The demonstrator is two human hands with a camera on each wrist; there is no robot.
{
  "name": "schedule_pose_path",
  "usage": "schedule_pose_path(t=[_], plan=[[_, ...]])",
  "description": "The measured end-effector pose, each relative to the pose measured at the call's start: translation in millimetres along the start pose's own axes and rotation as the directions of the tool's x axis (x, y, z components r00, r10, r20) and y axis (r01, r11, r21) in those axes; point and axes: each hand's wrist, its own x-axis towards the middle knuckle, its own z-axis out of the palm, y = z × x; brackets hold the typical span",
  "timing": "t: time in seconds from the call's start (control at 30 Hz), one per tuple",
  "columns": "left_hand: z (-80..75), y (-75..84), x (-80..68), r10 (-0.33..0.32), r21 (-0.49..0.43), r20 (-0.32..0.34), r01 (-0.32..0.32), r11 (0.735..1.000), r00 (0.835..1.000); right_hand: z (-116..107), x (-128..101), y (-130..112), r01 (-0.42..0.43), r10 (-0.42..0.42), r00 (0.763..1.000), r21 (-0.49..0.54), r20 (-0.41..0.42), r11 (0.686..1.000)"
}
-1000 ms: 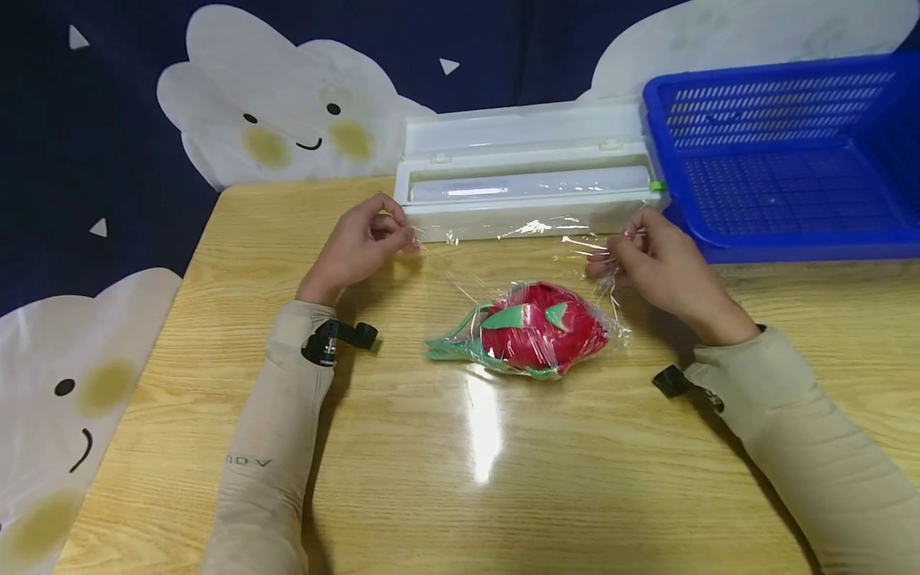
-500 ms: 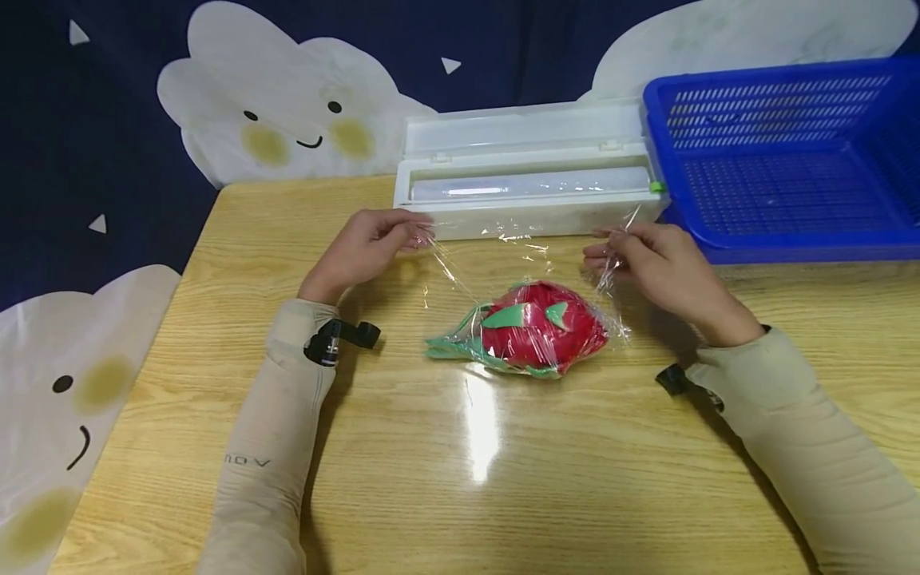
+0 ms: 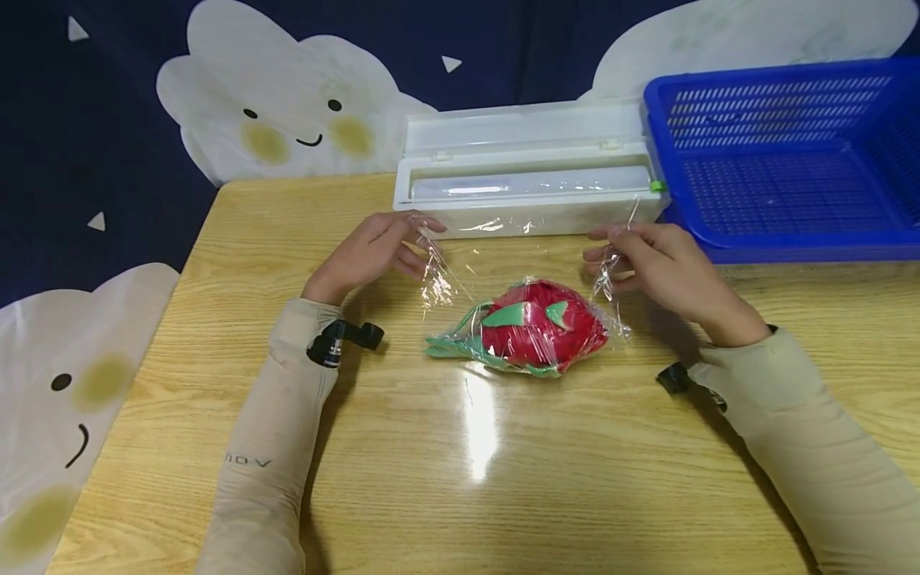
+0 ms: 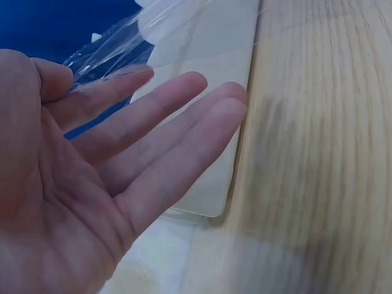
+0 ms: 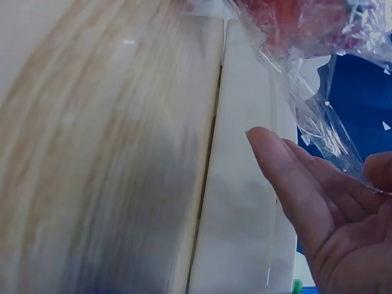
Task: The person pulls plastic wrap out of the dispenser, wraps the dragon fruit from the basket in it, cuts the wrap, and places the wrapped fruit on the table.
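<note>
A red dragon fruit with green scales lies on the table under clear plastic wrap, its green tip pointing left. My left hand pinches one corner of the wrap between thumb and index finger, the other fingers extended, as the left wrist view shows. With thumb and index finger my right hand pinches the other corner; its remaining fingers stretch out loosely. Behind both hands stands a white wrap dispenser box, lid raised, with a roll of plastic wrap inside.
A blue plastic basket stands at the back right, against the dispenser's right end. The wooden table reaches toward me. A dark blue cloth with white clouds hangs behind and at left.
My left hand has shifted slightly right, bringing its wrap corner inward, and its free fingers have spread. The right hand has moved only a little. The dragon fruit has stayed in place.
</note>
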Motion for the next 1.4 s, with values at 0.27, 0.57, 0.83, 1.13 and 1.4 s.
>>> schedule_pose_path(t=[0.27, 0.57, 0.83, 1.13, 1.4], plan=[[-1.1, 6.1, -3.0, -0.013, 0.056, 0.028, 0.012, 0.998, 1.000, 0.1, -2.8, -5.3, -0.028, 0.028, 0.999, -0.007, 0.039, 1.000], [-0.9, 13.9, -5.5, -0.009, 0.081, 0.030, 0.006, 0.997, 1.000, -1.4, -5.4, -9.3, -0.047, 0.049, 0.998, -0.036, 0.051, 0.998], [5.7, 20.1, -7.8, 0.042, 0.092, 0.005, -0.043, 0.995, 0.999, -0.8, -8.9, -14.5, -0.040, 0.043, 0.998, -0.065, 0.054, 0.997], [12.2, 26.7, -11.1, 0.095, 0.043, 0.004, -0.095, 0.995, 0.995, -1.2, -12.0, -20.0, -0.048, 0.051, 0.998, -0.089, 0.040, 0.995], [16.3, 30.2, -12.3, 0.159, 0.005, 0.041, -0.160, 0.987, 0.986, -0.8, -12.5, -21.4, -0.031, 0.033, 0.999, -0.078, 0.016, 0.996]])
